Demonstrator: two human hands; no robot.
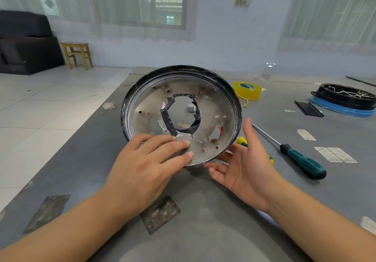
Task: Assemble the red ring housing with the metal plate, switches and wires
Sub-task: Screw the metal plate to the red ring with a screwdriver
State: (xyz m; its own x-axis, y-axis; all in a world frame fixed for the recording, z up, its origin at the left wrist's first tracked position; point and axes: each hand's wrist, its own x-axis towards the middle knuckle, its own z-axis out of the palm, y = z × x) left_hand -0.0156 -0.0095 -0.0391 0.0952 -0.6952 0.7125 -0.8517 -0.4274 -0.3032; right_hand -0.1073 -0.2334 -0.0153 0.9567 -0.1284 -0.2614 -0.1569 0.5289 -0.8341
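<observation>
Head view: left hand (pixel 150 160) presses tilted metal plate (pixel 215 107); right hand (pixel 242 166) beside.

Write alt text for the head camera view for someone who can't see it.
A left hand presses flat on a tilted round metal plate with a taped centre hole, the right hand open under its rim. Screwdrivers and yellow tape lie on the grey table.

Both hands (pixel 146 160) and forearms are bare, with no sleeves, gloves or jewellery showing.
</observation>
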